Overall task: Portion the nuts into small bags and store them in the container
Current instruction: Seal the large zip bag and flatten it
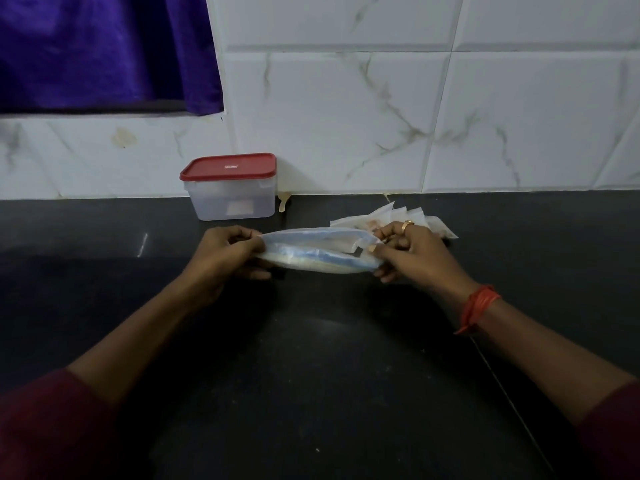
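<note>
Fingers (237,237) pinching bag (311,259) ends, container (230,204) lid label (230,166) blurred

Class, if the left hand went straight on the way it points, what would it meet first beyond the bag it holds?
Probably the white marble-patterned tiled wall, just right of the red-lidded clear plastic container; the left hand grips the clear plastic bag. Depth is unclear.

Small white flat bags (417,213) partly hidden behind the right hand (408,252), label (231,166) on the red plastic lid (207,169) too small to read, purple cloth (104,50) cut off top-left.
</note>
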Motion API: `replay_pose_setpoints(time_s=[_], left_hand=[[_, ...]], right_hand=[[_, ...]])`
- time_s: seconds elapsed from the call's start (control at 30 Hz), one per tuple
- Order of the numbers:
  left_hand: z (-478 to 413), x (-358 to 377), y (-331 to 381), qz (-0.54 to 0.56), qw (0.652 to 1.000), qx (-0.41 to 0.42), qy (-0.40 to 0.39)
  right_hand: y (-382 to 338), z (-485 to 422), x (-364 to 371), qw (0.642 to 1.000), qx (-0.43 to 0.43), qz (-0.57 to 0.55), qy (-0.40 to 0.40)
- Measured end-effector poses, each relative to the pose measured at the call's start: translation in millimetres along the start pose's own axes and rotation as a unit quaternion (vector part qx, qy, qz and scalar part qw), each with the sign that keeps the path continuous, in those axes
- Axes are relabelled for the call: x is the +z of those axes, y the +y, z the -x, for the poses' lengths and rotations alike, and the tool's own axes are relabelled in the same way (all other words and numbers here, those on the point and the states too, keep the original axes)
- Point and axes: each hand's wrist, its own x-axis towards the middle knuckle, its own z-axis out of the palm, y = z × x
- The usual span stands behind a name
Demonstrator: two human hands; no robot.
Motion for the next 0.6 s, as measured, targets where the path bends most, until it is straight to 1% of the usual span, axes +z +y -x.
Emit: replay_pose_setpoints(time_s=[0.03, 0.1, 0.17, 0.2, 0.27, 0.33, 0.37, 0.43, 0.47, 0.5, 0.53, 0.6], left_hand=[[1, 0, 1, 0.025, 1.000, -0.005, -0.008], [3, 0, 2, 0.060, 0.998, -0.005, -0.015], [3, -2, 3, 0.061, 0.998, 0.007, -0.013], [2, -3, 3, 0.046, 0.999, 0.016, -0.010], [2, -3, 2, -0.007, 0.999, 0.035, -0.002], [1, 0, -2, -0.082, 0.994, 0.070, 0.013], [1, 2, -4, -0.127, 0.987, 0.094, 0.024], [1, 6, -9, -0.206, 0.968, 0.137, 0.031], [1, 7, -11, -0.227, 0.962, 0.148, 0.022], [0, 8, -13, -0.237, 0.959, 0.154, 0.009], [-2, 7, -15, -0.237, 0.959, 0.154, -0.004], [-5, 4, -15, -0.229, 0.963, 0.142, -0.030]], right_hand=[[-1, -1, 0, 0.999, 0.020, -0.028, -0.006], [-3, -2, -2, 0.996, 0.031, -0.075, -0.020], [-4, -3, -5, 0.994, 0.027, -0.102, -0.037], [-4, -2, -5, 0.994, 0.022, -0.095, -0.040], [-4, -2, -5, 0.998, 0.014, -0.054, -0.024], [0, -3, -2, 0.999, -0.009, 0.021, 0.024], [2, -5, -1, 0.994, -0.045, 0.086, 0.059], [4, -7, 0, 0.960, -0.141, 0.214, 0.111], [6, -8, 0, 0.948, -0.170, 0.242, 0.121], [8, -9, -1, 0.946, -0.173, 0.248, 0.116], [11, -10, -3, 0.951, -0.159, 0.245, 0.101], [17, -12, -10, 0.968, -0.110, 0.221, 0.049]])
